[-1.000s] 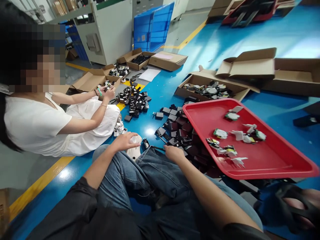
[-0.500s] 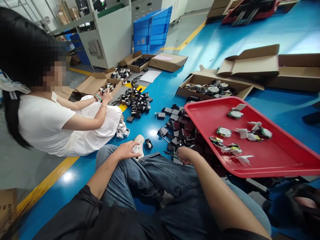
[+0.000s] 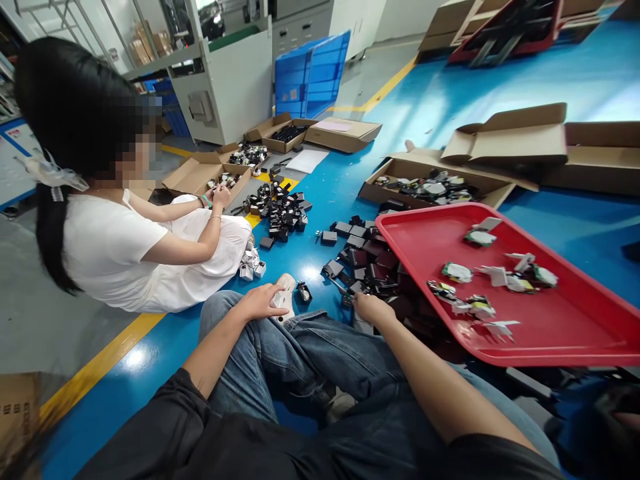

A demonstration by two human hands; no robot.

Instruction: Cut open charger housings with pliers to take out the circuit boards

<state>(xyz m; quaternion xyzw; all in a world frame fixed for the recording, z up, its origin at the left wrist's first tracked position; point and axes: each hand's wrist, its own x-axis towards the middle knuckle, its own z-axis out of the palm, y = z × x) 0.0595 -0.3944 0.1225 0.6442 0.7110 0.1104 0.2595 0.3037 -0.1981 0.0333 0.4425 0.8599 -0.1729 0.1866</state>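
Observation:
My left hand (image 3: 263, 303) rests on my bent knee beside a white shoe (image 3: 285, 297), its fingers spread and holding nothing. A small open black case (image 3: 303, 292) with a pale part inside lies on the floor just past the shoe. My right hand (image 3: 373, 309) is closed around a slim tool that looks like pliers (image 3: 343, 289), its metal tip pointing up and left. That tip is over the edge of a heap of black plastic cases (image 3: 373, 260); the grip is mostly hidden by my fingers.
A red tray (image 3: 560, 327) at right carries several circuit pieces with white parts. Behind it stands a cardboard box (image 3: 375, 193) of similar pieces. A co-worker in white (image 3: 110, 233) sits at left near a black pile (image 3: 280, 210) and an open carton (image 3: 193, 170).
The view has shifted slightly, so everything appears a little lower and farther right. The tool in my right hand now tilts more upward. My left hand stays on the knee.

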